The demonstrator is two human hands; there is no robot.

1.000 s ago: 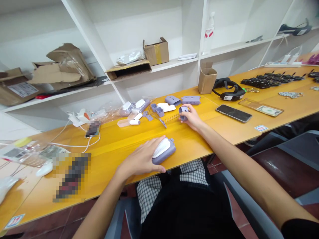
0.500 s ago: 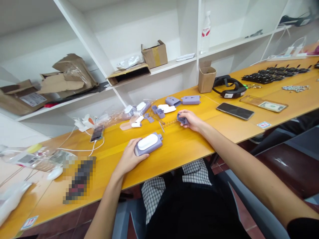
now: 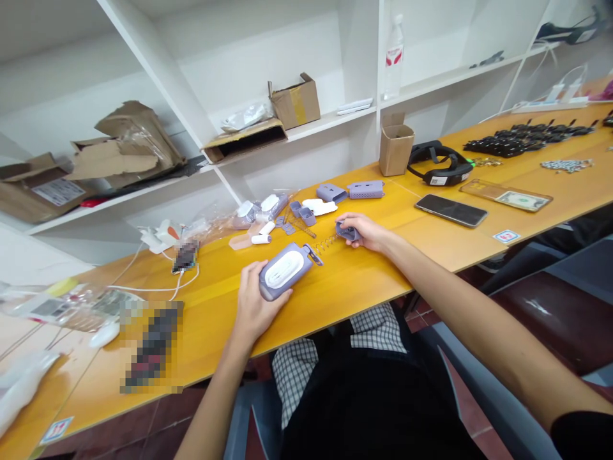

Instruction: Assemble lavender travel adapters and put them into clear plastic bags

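- The left hand [image 3: 258, 300] wraps the end of the case [image 3: 287, 269] farther from the phone [image 3: 450, 209], thumb along the side nearer the person; the case is well left of the phone and nearer the person, white oval face up.
- The right hand [image 3: 366, 231] pinches a small lilac cup [image 3: 345, 232] between thumb and fingers; the cup is left of the phone, apart from the case.
- A spring [image 3: 326, 244] lies farther left of the phone, between cup and case; whether it is fixed to either cannot be told; a slotted clip [image 3: 316, 257] sits at the case's phone-side end, its joint unclear.
- Left of the phone and farther back are 2 lilac shells [image 3: 365, 190].
- The step in hand seems to be readying loose parts beside the case; case and cup are not joined.
- The next move seems to call for a steady left hold, a light right pinch, and care not to snag the spring on the clip.
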